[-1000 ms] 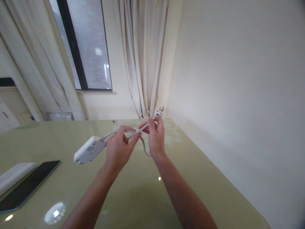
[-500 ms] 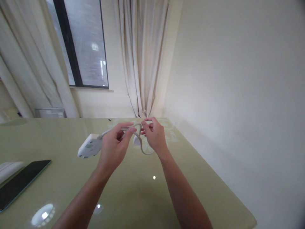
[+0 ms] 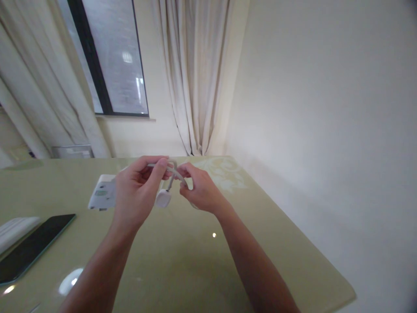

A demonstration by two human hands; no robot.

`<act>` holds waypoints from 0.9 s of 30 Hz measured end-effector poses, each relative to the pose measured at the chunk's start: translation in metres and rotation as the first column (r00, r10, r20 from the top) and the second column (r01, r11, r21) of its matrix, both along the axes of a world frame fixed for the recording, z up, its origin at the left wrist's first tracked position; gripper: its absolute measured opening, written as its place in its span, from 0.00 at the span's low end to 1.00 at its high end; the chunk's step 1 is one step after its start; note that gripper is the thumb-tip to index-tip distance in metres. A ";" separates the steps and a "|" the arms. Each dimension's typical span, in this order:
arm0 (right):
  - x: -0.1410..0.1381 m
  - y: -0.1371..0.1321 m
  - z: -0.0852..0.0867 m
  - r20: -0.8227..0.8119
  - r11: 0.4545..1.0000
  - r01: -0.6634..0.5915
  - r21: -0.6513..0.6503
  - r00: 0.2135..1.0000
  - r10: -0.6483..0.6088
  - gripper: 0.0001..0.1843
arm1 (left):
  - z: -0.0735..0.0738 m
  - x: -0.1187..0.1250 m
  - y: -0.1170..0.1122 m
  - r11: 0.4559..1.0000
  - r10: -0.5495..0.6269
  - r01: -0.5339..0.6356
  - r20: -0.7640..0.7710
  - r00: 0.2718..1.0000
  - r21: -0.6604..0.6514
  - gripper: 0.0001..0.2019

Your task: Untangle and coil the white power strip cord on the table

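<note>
Above a glossy olive-green table (image 3: 182, 265) I hold a white power strip (image 3: 101, 196) by its white cable (image 3: 172, 173). My left hand (image 3: 137, 195) pinches the cable near the strip, which hangs to the left of that hand. My right hand (image 3: 199, 190) grips the cable close by, its fingers curled round a bent loop. The white plug (image 3: 163, 198) dangles downward between the two hands.
A dark phone or tablet (image 3: 31, 248) lies at the table's left edge beside a white flat object (image 3: 14, 228). Cream curtains (image 3: 195, 74) and a window (image 3: 114, 56) stand behind the table. A plain wall runs along the right.
The plug was raised past my right hand; it has swung down and now hangs between the hands. Both hands drew closer together and the cable is folded into a loop.
</note>
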State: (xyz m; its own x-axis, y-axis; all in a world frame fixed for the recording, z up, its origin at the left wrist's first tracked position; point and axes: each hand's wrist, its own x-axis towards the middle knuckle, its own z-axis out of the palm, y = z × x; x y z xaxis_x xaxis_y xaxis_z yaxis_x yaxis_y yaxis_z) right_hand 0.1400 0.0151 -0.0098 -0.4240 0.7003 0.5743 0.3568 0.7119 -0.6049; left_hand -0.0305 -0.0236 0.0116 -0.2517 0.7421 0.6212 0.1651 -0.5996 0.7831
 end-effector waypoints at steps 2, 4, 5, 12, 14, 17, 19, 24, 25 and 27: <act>-0.004 -0.003 0.001 0.053 0.996 0.057 0.073 0.997 -0.061 0.18 | 0.002 -0.004 0.000 0.999 0.041 -0.041 -0.016 0.999 0.009 0.14; -0.008 -0.008 0.002 0.076 0.989 0.025 0.144 0.996 -0.036 0.17 | 0.003 -0.007 0.002 0.999 0.046 -0.045 0.036 0.998 -0.005 0.13; -0.009 -0.010 0.003 0.088 0.981 0.001 0.194 0.996 -0.019 0.15 | 0.004 -0.009 0.003 1.000 0.020 -0.019 0.084 0.996 -0.019 0.13; -0.014 -0.019 -0.006 0.011 0.790 0.240 0.565 0.955 -0.297 0.17 | 0.011 -0.019 0.005 0.883 -0.248 0.388 0.440 0.863 -0.263 0.13; -0.012 -0.018 -0.010 -0.052 0.735 0.245 0.632 0.960 -0.275 0.22 | 0.011 -0.017 0.006 0.788 -0.306 0.530 0.548 0.778 -0.312 0.12; -0.011 -0.015 -0.013 -0.100 0.730 0.183 0.658 0.983 -0.156 0.25 | 0.009 -0.009 0.009 0.690 -0.327 0.661 0.687 0.649 -0.296 0.09; -0.011 -0.017 -0.012 -0.194 0.765 0.183 0.617 0.978 -0.078 0.28 | 0.007 -0.004 0.012 0.713 -0.288 0.648 0.732 0.618 -0.266 0.09; 0.009 -0.034 -0.016 -0.397 0.942 0.123 0.312 0.918 0.011 0.41 | -0.010 -0.023 0.035 0.861 -0.004 0.392 0.767 0.642 -0.324 0.15; 0.024 -0.036 -0.019 -0.396 0.969 0.092 0.230 0.918 0.006 0.41 | -0.013 -0.034 0.041 0.887 0.039 0.323 0.752 0.659 -0.329 0.14; 0.070 -0.036 -0.025 -0.331 0.993 0.099 0.068 0.941 -0.071 0.43 | -0.016 -0.065 0.053 0.924 0.143 0.127 0.637 0.758 -0.359 0.14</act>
State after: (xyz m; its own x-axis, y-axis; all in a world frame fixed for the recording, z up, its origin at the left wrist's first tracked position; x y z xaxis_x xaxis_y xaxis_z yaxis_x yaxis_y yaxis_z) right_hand 0.2101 -0.0210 -0.0347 -0.1439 0.6698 0.7285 0.2105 0.7400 -0.6388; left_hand -0.0953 0.0290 -0.0048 -0.4941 0.8694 -0.0032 -0.4524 -0.2540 0.8549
